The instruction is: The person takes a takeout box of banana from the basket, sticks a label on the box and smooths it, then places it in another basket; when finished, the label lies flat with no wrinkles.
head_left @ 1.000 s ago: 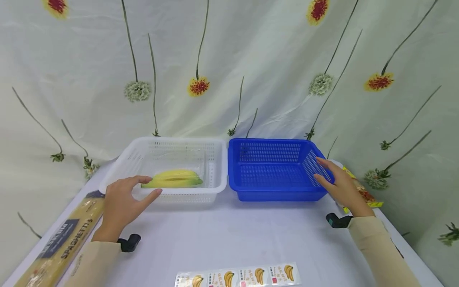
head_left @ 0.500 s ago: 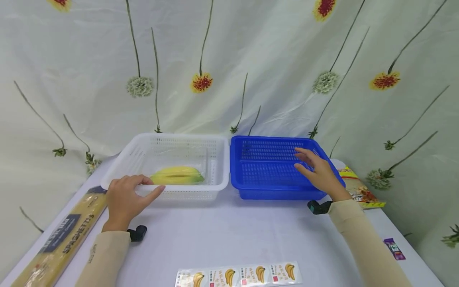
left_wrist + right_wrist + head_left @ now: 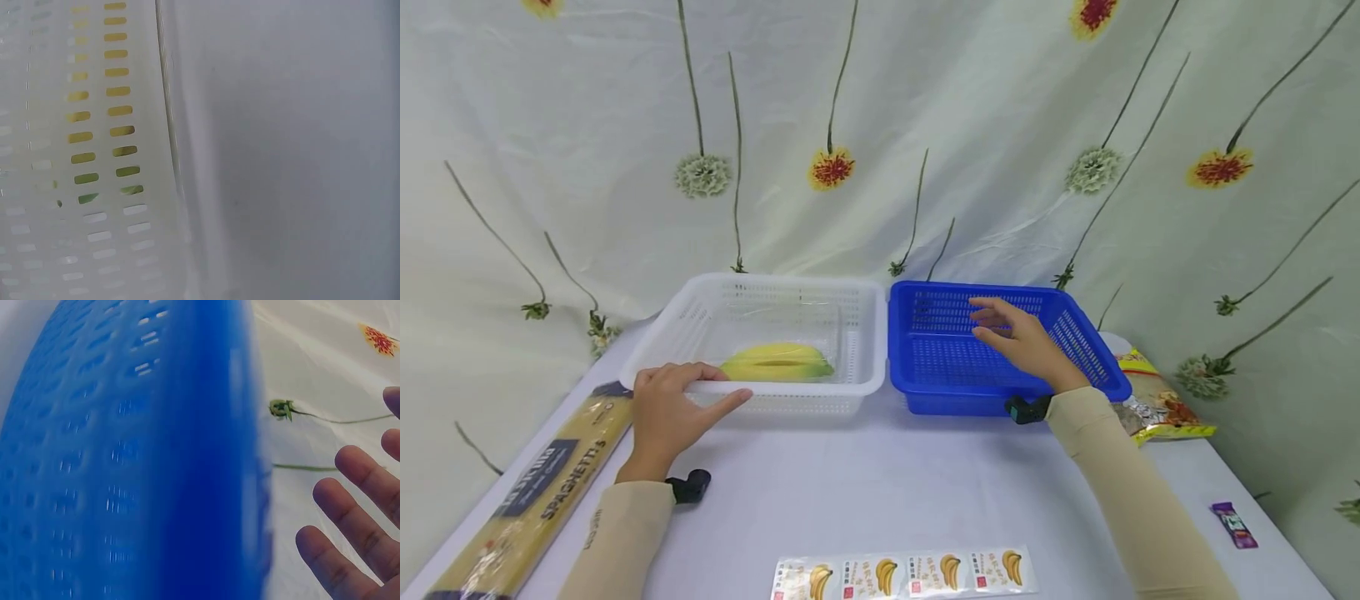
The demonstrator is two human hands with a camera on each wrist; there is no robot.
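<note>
In the head view my left hand (image 3: 670, 410) holds the near left rim of a white plastic basket (image 3: 857, 388), fingers over the rim and thumb in front. Inside the basket, beside those fingertips, lies a yellow-green bunch of bananas (image 3: 778, 362) with clear plastic about it. The left wrist view shows the white basket's slotted wall (image 3: 147, 162), the bananas' colours behind it, and no fingers. My right hand (image 3: 1018, 342) hovers over a blue plastic basket (image 3: 943, 404), fingers relaxed and apart, holding nothing. In the right wrist view its spread fingers (image 3: 350, 512) are beyond the blurred blue wall (image 3: 206, 456).
A long spaghetti pack (image 3: 542, 492) lies along the left table edge. A strip of banana stickers (image 3: 902, 575) is at the front. To the right are a yellow-edged food bag (image 3: 1161, 400) and a small purple packet (image 3: 1234, 525). A flowered curtain (image 3: 880, 100) hangs behind.
My right hand has moved left, from the blue basket's right rim to over its middle. My left hand's fingers have lowered over the white basket's rim. The view has shifted slightly.
</note>
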